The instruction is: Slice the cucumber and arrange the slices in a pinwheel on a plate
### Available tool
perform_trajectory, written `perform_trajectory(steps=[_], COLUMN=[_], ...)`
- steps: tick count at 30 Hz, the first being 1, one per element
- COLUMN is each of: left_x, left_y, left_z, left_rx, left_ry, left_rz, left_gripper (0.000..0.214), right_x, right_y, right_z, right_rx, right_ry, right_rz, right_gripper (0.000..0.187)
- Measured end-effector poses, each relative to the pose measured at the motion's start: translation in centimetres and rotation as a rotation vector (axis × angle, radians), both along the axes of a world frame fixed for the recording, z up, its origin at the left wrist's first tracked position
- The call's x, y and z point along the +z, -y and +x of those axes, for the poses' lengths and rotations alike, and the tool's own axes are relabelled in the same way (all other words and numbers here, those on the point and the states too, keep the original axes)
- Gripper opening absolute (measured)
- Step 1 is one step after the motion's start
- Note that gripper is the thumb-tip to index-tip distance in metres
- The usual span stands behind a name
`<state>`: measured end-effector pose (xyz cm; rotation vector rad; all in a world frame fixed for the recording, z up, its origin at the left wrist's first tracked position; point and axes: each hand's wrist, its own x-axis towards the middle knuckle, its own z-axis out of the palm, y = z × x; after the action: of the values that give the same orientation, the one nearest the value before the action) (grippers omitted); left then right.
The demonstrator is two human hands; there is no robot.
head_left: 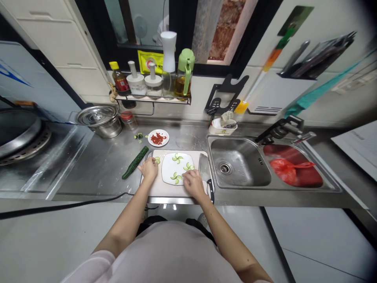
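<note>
A white plate (168,169) lies on the light cutting board (156,190), with thin cucumber slices (176,178) set out in pinwheel clusters on it. My left hand (149,169) is at the board's left side, fingertips closed at a small group of cucumber slices (157,160). Over the plate's right edge is my right hand (193,182), its fingers bent together just below the right cluster; whatever they pinch is hidden. A cleaver (204,167) with a black handle rests on the board's right side. Left of the board lies a dark green cucumber (135,162).
Behind the board stand a small plate of chopped red pieces (158,138) and cucumber scraps (140,136). A lidded steel pot (106,125) is at the back left. Right of the board is a double sink (241,157) holding a red plastic bag (284,169). A seasoning rack (156,98) hangs above.
</note>
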<state>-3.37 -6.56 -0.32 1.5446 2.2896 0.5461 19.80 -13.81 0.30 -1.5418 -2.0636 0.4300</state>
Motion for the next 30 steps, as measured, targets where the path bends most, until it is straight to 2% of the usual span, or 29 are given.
perform_trajectory(steps=[5, 9, 14, 17, 23, 26, 30], left_x=[0.6, 1.1, 1.4, 2.1, 3.4, 3.2, 2.3], left_y=[0.9, 1.6, 2.4, 2.8, 2.9, 2.8, 2.8], left_z=[0.0, 0.5, 2.0, 2.8, 3.5, 3.4, 3.1], left_rx=[0.009, -0.011, -0.136, -0.219, -0.271, -0.258, -0.199], left_ry=[0.164, 0.379, 0.692, 0.802, 0.787, 0.736, 0.673], left_rz=[0.049, 0.077, 0.093, 0.118, 0.101, 0.113, 0.115], left_gripper=[0.021, 0.018, 0.019, 0.02, 0.025, 0.025, 0.025], right_x=[0.3, 0.9, 1.7, 2.1, 2.7, 2.7, 1.8], right_y=[-0.2, -1.1, -2.8, -3.7, -4.7, -4.8, -4.1], right_z=[0.3, 0.5, -0.4, -1.5, -2.8, -2.6, -1.7], right_rx=[-0.02, -0.044, -0.043, -0.022, 0.044, 0.052, 0.051], right_ry=[-0.001, -0.016, -0.144, -0.254, -0.275, -0.243, -0.121], right_rz=[0.012, 0.006, -0.035, -0.071, -0.094, -0.081, -0.092], right_gripper=[0.025, 0.027, 0.024, 0.019, 0.018, 0.018, 0.02])
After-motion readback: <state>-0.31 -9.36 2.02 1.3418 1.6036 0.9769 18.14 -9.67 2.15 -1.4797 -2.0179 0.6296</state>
